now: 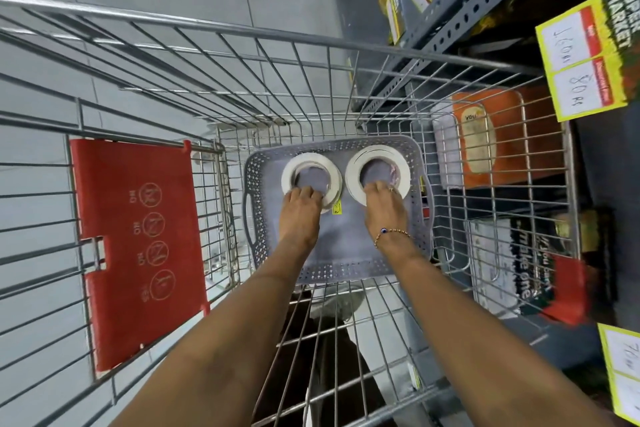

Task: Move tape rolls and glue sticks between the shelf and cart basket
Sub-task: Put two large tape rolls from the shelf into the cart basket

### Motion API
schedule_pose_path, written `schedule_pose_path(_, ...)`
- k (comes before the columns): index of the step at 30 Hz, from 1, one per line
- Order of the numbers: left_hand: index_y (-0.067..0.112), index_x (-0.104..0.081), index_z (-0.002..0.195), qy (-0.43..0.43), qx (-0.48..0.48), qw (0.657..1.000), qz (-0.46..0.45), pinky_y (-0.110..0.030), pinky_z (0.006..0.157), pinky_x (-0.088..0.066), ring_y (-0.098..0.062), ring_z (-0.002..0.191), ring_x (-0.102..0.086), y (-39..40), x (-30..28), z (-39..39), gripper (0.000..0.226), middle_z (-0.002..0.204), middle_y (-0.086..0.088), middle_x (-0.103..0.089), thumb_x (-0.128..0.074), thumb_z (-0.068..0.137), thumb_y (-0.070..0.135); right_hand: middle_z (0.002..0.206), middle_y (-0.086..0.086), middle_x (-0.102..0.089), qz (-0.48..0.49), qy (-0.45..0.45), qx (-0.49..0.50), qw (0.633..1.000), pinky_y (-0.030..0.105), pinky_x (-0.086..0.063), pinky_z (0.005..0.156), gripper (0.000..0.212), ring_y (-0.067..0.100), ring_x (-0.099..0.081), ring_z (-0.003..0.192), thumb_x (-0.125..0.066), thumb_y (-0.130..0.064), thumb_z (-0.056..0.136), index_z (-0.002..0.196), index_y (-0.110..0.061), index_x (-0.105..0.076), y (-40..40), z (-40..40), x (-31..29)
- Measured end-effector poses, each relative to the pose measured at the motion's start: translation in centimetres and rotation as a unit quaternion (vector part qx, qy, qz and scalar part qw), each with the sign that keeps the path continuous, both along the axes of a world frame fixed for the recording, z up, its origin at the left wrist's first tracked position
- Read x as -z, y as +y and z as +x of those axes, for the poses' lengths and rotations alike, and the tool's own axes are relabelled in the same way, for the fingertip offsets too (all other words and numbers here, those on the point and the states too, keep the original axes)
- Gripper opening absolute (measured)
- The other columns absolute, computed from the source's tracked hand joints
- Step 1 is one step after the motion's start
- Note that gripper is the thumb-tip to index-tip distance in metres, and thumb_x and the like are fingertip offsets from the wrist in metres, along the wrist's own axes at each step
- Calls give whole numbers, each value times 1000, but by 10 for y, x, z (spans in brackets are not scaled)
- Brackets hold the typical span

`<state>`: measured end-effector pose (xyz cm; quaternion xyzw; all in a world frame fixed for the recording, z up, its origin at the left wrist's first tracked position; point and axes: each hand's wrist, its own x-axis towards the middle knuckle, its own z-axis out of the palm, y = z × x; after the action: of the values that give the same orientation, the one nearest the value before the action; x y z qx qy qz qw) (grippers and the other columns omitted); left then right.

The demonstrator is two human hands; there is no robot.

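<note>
Two white tape rolls lie flat side by side in a grey perforated plastic basket point(346, 253) on the floor of a wire shopping cart point(311, 87). My left hand point(298, 215) grips the near rim of the left tape roll point(304, 163), fingers curled over its edge. My right hand point(382, 208), with a beaded bracelet at the wrist, grips the near rim of the right tape roll point(377, 156). Both rolls rest on the basket's far half. No glue sticks are in view.
The cart's red child-seat flap point(135, 246) hangs at the left. A grey metal shelf point(485, 10) with yellow price tags point(581, 62) stands on the right, with an orange package point(502, 139) and other boxed goods seen through the cart wires. Grey tiled floor lies beyond.
</note>
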<state>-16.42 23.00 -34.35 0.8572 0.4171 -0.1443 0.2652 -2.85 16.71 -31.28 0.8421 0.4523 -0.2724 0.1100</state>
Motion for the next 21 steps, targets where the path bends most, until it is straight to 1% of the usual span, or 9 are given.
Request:
schedule_pose_path(4,14,-54,119,14,1,1000,0,-37,97,-40,-30,108,-51,-7,2,-1,43,116,-9,-57,-55,80,-6,127,17,-52,-6,-3,-1,1000,35,-43,102,47,35,-52,116,-50,14,83,128,-1,-47,-3,3,0)
schedule_pose_path(9,12,-57,114,14,-4,1000,2,-37,95,-40,-32,105,-51,-10,3,0,36,113,-10,-58,-53,82,-4,127,16,-51,-1,-4,-5,1000,34,-42,102,48,33,-53,115,-52,12,83,128,-3,-46,-3,3,0)
schedule_pose_path(15,12,-58,109,28,4,1000,14,-37,94,-40,-31,104,-52,-20,1,1,29,111,-10,-58,-52,84,0,129,18,-50,5,3,-1,1000,35,-40,103,48,35,-51,115,-50,14,82,128,-2,-46,-4,1,0)
schedule_pose_path(18,12,-58,108,26,3,999,22,-37,92,-42,-31,103,-53,-20,4,-2,29,110,-10,-59,-53,83,-1,130,17,-50,12,5,-4,1000,34,-38,105,51,34,-51,116,-51,14,82,130,-2,-45,-3,3,0)
schedule_pose_path(21,11,-57,111,26,5,999,19,-37,93,-41,-31,104,-52,-20,6,-1,33,111,-10,-58,-52,82,-4,131,17,-50,12,2,-8,1000,34,-36,107,52,33,-49,118,-51,14,82,131,-2,-45,-4,4,1)
